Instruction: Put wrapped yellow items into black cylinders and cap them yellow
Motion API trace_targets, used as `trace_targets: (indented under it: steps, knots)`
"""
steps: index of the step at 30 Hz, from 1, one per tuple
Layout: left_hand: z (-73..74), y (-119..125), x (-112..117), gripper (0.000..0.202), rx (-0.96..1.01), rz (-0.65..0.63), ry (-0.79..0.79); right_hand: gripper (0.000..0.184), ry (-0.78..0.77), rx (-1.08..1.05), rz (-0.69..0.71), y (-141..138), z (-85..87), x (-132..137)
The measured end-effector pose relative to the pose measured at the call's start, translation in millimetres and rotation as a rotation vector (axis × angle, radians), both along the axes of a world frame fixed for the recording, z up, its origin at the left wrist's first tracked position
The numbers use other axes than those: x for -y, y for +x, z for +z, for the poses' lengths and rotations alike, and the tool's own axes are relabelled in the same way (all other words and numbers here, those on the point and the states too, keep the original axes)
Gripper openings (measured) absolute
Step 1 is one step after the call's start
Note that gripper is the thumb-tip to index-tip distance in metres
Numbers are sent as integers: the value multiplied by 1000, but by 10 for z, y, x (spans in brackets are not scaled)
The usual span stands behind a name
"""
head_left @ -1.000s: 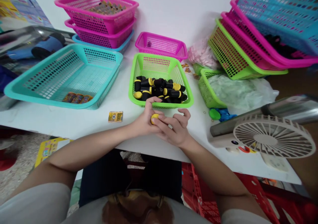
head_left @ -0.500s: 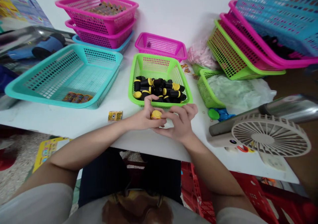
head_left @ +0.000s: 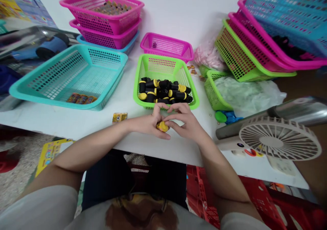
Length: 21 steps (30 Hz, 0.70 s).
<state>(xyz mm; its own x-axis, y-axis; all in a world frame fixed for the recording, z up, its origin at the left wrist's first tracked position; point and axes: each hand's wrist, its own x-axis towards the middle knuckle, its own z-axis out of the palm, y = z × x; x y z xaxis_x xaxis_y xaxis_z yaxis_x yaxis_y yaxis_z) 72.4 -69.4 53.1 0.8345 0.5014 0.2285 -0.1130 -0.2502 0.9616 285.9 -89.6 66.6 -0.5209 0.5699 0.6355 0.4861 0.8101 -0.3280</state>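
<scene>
My left hand (head_left: pixel 153 124) is closed round a small cylinder with a yellow cap (head_left: pixel 162 126), held over the table's front part. The fingertips of my right hand (head_left: pixel 184 121) pinch at the yellow top from the right side. Most of the cylinder's body is hidden by my fingers. Just beyond both hands stands a lime green basket (head_left: pixel 166 58) with several black cylinders with yellow ends (head_left: pixel 163 90) in it. Left of my left hand, a small yellow printed packet (head_left: pixel 120 117) lies on the white table (head_left: pixel 87 121).
A turquoise basket (head_left: pixel 102 104) at left holds a few wrapped cylinders (head_left: pixel 81 98). Pink baskets (head_left: pixel 112 19) are stacked behind it. On the right are a handheld fan (head_left: pixel 276 140), a small green basket (head_left: pixel 217 95) with plastic bags, and tilted stacked baskets (head_left: pixel 237 56).
The yellow top has turned in my fingers and looks less round. My right hand's fingers have drawn closer together, nearer to my left hand.
</scene>
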Motion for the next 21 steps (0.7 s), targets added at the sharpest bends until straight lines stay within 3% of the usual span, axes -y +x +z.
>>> trace_targets:
  steps: [7, 12, 17, 21]
  knots:
    - [52, -10, -55, 54, -65, -26, 70, 11, 257, 54, -87, -64, -86, -2]
    - [228, -203, 147, 44, -269, 236, 165, 11, 366, -90, -202, 15, -145, -77]
    - [619, -829, 463, 32, -388, 473, 460, 20, 378, -136, -278, 30, -209, -154]
    - [1024, -1608, 287, 53, -563, 779, 802, 37, 386, -163, -279, -25, -275, -158]
